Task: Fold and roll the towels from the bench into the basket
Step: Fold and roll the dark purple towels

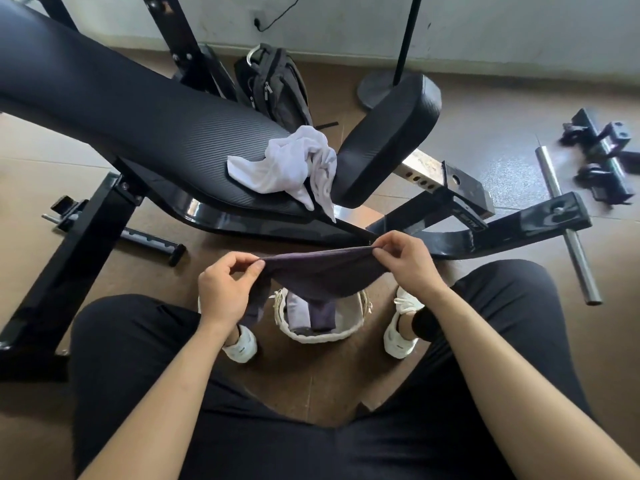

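I see a brown floor (41, 157) meeting a pale wall (346, 19) at the far side, daylight washing over both. A grey backpack (273, 84) leans on the floor near the wall, and a black pole (408, 36) rises from a round base (375, 88) beside it. A cable (277, 15) hangs down the wall. To the right, a steel bar (568, 230) and black clamps (602, 150) lie on the floor.

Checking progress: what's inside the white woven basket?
The white woven basket holds two rolled towels, light grey and dark purple. The held dark purple towel covers its far side.
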`<state>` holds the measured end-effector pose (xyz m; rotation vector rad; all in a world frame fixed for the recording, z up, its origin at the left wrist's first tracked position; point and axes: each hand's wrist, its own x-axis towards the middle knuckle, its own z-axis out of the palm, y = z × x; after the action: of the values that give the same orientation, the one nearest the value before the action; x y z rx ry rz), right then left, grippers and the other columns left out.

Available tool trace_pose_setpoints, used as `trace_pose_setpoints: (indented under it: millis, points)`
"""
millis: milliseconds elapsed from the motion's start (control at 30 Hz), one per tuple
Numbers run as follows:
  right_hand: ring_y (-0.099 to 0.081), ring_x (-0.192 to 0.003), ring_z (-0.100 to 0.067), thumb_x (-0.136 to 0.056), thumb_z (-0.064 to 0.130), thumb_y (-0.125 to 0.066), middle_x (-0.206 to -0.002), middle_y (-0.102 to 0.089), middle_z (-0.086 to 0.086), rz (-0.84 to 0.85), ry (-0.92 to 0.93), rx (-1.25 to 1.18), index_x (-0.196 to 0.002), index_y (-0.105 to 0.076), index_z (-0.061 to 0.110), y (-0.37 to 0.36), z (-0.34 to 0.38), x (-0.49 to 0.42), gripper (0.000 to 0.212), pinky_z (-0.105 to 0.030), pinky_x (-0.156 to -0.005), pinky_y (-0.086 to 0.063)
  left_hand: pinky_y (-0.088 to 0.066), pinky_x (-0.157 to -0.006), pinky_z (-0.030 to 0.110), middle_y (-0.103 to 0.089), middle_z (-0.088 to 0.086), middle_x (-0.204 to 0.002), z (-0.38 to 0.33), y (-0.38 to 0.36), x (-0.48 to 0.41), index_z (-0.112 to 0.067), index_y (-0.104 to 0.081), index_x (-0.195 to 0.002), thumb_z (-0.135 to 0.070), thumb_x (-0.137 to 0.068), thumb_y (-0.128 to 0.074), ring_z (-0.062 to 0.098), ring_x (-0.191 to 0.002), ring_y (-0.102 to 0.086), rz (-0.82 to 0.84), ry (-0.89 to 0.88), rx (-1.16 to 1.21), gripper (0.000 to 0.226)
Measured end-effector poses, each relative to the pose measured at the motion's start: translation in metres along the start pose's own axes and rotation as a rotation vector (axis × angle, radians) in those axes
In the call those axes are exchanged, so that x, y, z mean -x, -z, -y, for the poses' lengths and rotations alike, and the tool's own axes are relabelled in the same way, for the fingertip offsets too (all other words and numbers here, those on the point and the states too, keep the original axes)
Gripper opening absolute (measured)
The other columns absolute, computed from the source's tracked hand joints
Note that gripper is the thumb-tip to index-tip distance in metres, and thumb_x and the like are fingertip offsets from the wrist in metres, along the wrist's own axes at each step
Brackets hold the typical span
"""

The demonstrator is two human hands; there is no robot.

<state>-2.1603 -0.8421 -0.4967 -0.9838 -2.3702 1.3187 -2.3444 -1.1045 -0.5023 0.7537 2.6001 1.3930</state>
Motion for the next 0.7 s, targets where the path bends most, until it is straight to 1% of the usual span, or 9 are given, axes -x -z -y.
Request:
trace_pose_setpoints:
  millis: [100, 167, 233, 300, 400, 467, 500, 600, 700]
  points:
    - [-0.053, -0.06, -0.001, -0.093, 0.016, -0.07, -0.068, -0.061, 0.007, -0.064, 0.011, 0.006, -0.085, -0.066, 0.028, 0.002, 0.005, 0.002, 0.015, -0.011, -0.06, -0.042, -0.051, -0.073, 0.022, -0.07, -0.011, -0.082, -0.003, -0.003, 0.0, -0.022, -0.07, -0.089, -0.019, -0.091, -0.076, 0.004, -0.076, -0.065, 0.025, 0.031, 0.065, 0.007]
    - [-0.055, -0.06, -0.001, -0.092, 0.017, -0.071, -0.067, -0.064, 0.007, -0.083, 0.01, 0.008, -0.083, -0.067, 0.029, 0.004, 0.008, 0.005, 0.015, -0.012, -0.06, -0.043, -0.049, -0.071, 0.017, -0.069, -0.014, -0.078, -0.004, -0.006, 0.001, -0.023, -0.069, -0.088, -0.017, -0.091, -0.075, 0.001, -0.074, -0.063, 0.058, 0.09, 0.163, 0.009]
    - [-0.058, -0.062, -0.003, -0.091, 0.019, -0.073, -0.069, -0.067, 0.004, -0.071, 0.021, -0.018, -0.087, -0.07, 0.029, 0.005, 0.013, 0.009, 0.011, -0.019, -0.064, -0.049, -0.05, -0.07, 0.014, -0.071, -0.016, -0.077, -0.009, -0.009, 0.002, -0.025, -0.07, -0.087, -0.015, -0.091, -0.075, 0.001, -0.074, -0.065, 0.116, 0.109, 0.242, 0.013]
    - [-0.06, -0.064, -0.005, -0.089, 0.021, -0.076, -0.069, -0.067, 0.004, -0.001, 0.062, -0.038, -0.099, -0.072, 0.029, 0.003, 0.019, 0.014, 0.013, -0.023, -0.068, -0.052, -0.053, -0.073, 0.018, -0.074, -0.013, -0.082, -0.015, -0.013, 0.007, -0.024, -0.073, -0.089, -0.012, -0.089, -0.077, 0.004, -0.078, -0.068, 0.201, 0.09, 0.273, 0.013]
    - [-0.06, -0.067, -0.005, -0.087, 0.02, -0.079, -0.073, -0.067, 0.003, 0.165, 0.146, -0.032, -0.126, -0.065, 0.035, -0.011, 0.031, 0.025, 0.044, -0.019, -0.07, -0.049, -0.057, -0.08, 0.029, -0.075, -0.007, -0.087, -0.022, -0.02, 0.013, -0.026, -0.075, -0.091, -0.013, -0.087, -0.08, 0.016, -0.084, -0.071, 0.333, 0.025, 0.283, 0.014]
    - [-0.057, -0.067, -0.002, -0.088, 0.018, -0.078, -0.073, -0.063, 0.007, 0.295, 0.185, -0.008, -0.136, -0.061, 0.037, -0.026, 0.039, 0.031, 0.055, -0.015, -0.067, -0.047, -0.057, -0.079, 0.031, -0.075, -0.005, -0.087, -0.028, -0.023, 0.016, -0.026, -0.075, -0.091, -0.012, -0.086, -0.08, 0.018, -0.083, -0.071, 0.414, -0.042, 0.284, 0.016]
    - [-0.056, -0.066, -0.001, -0.089, 0.017, -0.077, -0.071, -0.061, 0.011, 0.355, 0.201, 0.016, -0.133, -0.063, 0.037, -0.032, 0.042, 0.034, 0.05, -0.013, -0.066, -0.045, -0.057, -0.078, 0.029, -0.074, -0.005, -0.087, -0.031, -0.025, 0.017, -0.026, -0.075, -0.092, -0.01, -0.086, -0.08, 0.017, -0.082, -0.071, 0.447, -0.073, 0.282, 0.017]
    - [-0.056, -0.064, 0.003, -0.091, 0.019, -0.074, -0.065, -0.061, 0.022, 0.405, 0.22, 0.077, -0.103, -0.074, 0.033, -0.043, 0.044, 0.033, 0.018, -0.01, -0.062, -0.039, -0.058, -0.079, 0.027, -0.074, -0.007, -0.09, -0.035, -0.026, 0.016, -0.024, -0.075, -0.094, -0.01, -0.085, -0.081, 0.015, -0.084, -0.072, 0.495, -0.096, 0.278, 0.018]
    - [-0.057, -0.064, 0.005, -0.092, 0.023, -0.074, -0.069, -0.062, 0.016, 0.367, 0.15, 0.066, -0.09, -0.071, 0.029, -0.038, 0.042, 0.026, 0.006, -0.011, -0.061, -0.041, -0.057, -0.077, 0.035, -0.072, -0.007, -0.083, -0.021, -0.022, 0.01, -0.025, -0.075, -0.093, -0.021, -0.084, -0.083, 0.009, -0.078, -0.067, 0.539, -0.055, 0.14, 0.012]
